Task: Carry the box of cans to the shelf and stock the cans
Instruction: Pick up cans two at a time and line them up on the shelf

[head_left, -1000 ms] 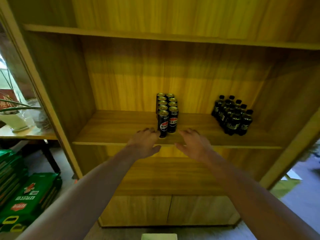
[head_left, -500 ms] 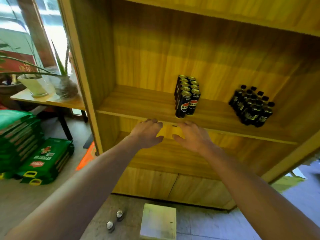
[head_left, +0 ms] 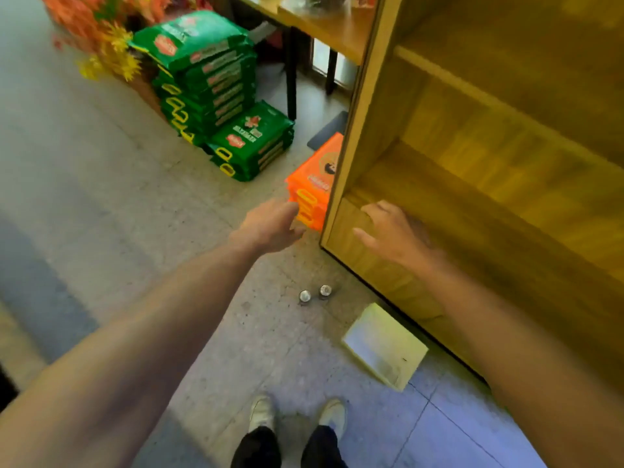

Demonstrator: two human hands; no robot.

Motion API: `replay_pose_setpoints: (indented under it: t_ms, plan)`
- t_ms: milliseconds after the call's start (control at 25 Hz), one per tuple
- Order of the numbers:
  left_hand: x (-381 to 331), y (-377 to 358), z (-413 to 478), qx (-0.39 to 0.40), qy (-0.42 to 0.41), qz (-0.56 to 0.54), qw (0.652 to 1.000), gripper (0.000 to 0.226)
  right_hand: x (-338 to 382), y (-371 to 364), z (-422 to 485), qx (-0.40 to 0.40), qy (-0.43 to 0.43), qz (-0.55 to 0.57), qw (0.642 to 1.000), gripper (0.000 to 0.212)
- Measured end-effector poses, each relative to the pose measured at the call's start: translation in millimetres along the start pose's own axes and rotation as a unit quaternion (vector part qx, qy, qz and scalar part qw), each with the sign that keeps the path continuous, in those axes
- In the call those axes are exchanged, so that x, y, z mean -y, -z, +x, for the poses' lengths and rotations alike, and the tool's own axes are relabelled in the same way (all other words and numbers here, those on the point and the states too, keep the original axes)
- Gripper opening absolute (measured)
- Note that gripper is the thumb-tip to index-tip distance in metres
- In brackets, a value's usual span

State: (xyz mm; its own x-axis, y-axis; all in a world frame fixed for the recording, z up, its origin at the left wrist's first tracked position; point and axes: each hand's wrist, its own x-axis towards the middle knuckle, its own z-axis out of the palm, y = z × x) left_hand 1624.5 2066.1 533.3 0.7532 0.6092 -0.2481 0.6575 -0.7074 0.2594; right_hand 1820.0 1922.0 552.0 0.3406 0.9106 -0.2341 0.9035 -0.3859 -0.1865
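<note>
Two cans (head_left: 315,293) stand upright on the floor just left of the wooden shelf unit (head_left: 479,184), seen from above by their silver tops. A pale, flat box (head_left: 385,346) lies on the floor beside the shelf's base, to the right of the cans. My left hand (head_left: 270,226) hovers empty, fingers apart, above the floor. In front of the shelf's lower left corner my right hand (head_left: 395,236) is also empty with fingers spread. The cans stocked on the shelf are out of view.
Stacked green packs (head_left: 216,86) and orange packs (head_left: 312,187) sit on the floor left of the shelf. A wooden table (head_left: 324,25) with dark legs stands behind them. Orange and yellow artificial leaves (head_left: 98,32) lie top left. My feet (head_left: 297,417) are at the bottom.
My view has swung down and left from the shelf with the cans to the floor. Both hands have dropped away from the shelf edge, still empty.
</note>
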Motion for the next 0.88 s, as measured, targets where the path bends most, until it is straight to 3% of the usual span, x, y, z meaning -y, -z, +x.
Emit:
replay_pose_setpoints:
  t_ms: [240, 640, 880]
  plan:
    - [44, -164, 37, 0.029, 0.052, -0.047, 0.997, 0.039, -15, -163, 47, 0.035, 0.042, -0.006, 0.998, 0.045]
    - [150, -589, 138, 0.058, 0.032, -0.054, 0.996, 0.049, -127, -587, 131, 0.11, -0.011, -0.028, 0.993, 0.056]
    - [170, -690, 159, 0.031, 0.051, -0.107, 0.992, 0.08, -151, -699, 167, 0.071, -0.075, 0.083, 0.991, 0.08]
